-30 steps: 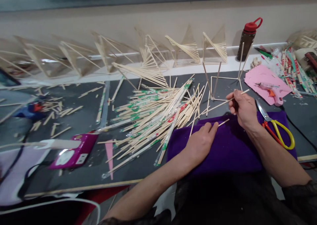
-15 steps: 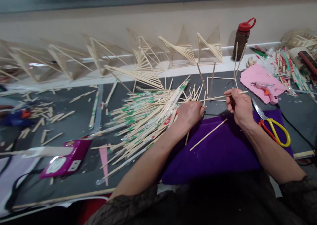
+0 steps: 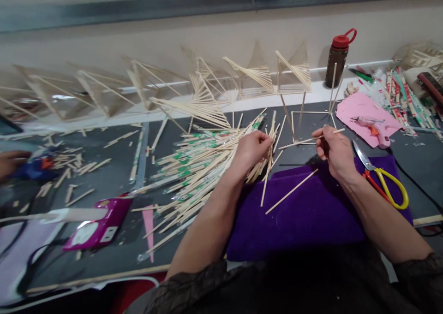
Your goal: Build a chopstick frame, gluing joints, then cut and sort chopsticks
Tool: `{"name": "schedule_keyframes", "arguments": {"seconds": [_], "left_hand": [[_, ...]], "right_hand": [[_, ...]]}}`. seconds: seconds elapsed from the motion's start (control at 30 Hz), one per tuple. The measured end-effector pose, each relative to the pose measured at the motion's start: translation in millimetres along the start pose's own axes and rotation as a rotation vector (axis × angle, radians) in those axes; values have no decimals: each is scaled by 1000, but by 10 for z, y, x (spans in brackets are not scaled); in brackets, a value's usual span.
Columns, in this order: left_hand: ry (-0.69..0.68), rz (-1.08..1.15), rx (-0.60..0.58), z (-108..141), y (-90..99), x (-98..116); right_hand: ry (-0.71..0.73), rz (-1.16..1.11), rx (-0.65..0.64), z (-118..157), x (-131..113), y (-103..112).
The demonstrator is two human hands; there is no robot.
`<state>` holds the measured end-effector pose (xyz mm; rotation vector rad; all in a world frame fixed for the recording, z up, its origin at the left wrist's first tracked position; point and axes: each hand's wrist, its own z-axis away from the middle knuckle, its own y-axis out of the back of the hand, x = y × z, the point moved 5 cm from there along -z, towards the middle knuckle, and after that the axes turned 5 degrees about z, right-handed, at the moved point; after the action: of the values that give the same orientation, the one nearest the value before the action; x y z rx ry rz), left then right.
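The left hand (image 3: 254, 148) has come away from the loose stick (image 3: 291, 191) it was touching a second ago, leaving that stick slanting alone across the purple cloth (image 3: 311, 226) at lower right of centre. The hand is now at the right edge of the stick pile (image 3: 204, 159) in mid-frame, so the work there seems to have turned to the pile. Its grip is drawn together, thumb against fingers, but whether a stick is caught in it I cannot tell. The right hand (image 3: 334, 148), right of centre, has kept its place: its grip is closed in a pinch around a thin stick (image 3: 290, 145), whose free end points left, in front of an open square frame (image 3: 313, 112) with upright sticks on the desk (image 3: 129, 240). Scissors (image 3: 391, 187) lie partly on the cloth at right, and a glue gun (image 3: 370, 121) rests on a pink sheet (image 3: 349, 106) above them. As for print, the pile's wrappers carry green and red marks too small to read. No lettering can be made out on the magenta box (image 3: 116, 212) at lower left or the red-capped bottle (image 3: 335, 65) at upper right.
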<state>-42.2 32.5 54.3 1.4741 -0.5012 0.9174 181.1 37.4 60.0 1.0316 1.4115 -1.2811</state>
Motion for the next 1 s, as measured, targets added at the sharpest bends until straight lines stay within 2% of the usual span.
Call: {"name": "schedule_keyframes", "arguments": {"seconds": [0.1,0.2,0.33,0.47,0.8,0.93,1.0], "left_hand": [[68,488,-91,167,104,-33],[112,665,-240,376,15,-21],[163,624,-413,566,-247,-37],[172,604,-524,627,-410,-43],[153,493,-630,688,-541,-25],[94,505,-587,686,-526,-26],[2,478,-551,689,-475,12]], "right_hand": [[-76,16,-80,30,37,-43],[-153,75,-227,86,94,-136],[-126,152,-367,128,149,-242],[-51,217,-386,110,164,-256],[69,314,-345,55,150,-201],[174,376,-274,125,47,-200],[234,394,-244,193,-36,-210]]}}
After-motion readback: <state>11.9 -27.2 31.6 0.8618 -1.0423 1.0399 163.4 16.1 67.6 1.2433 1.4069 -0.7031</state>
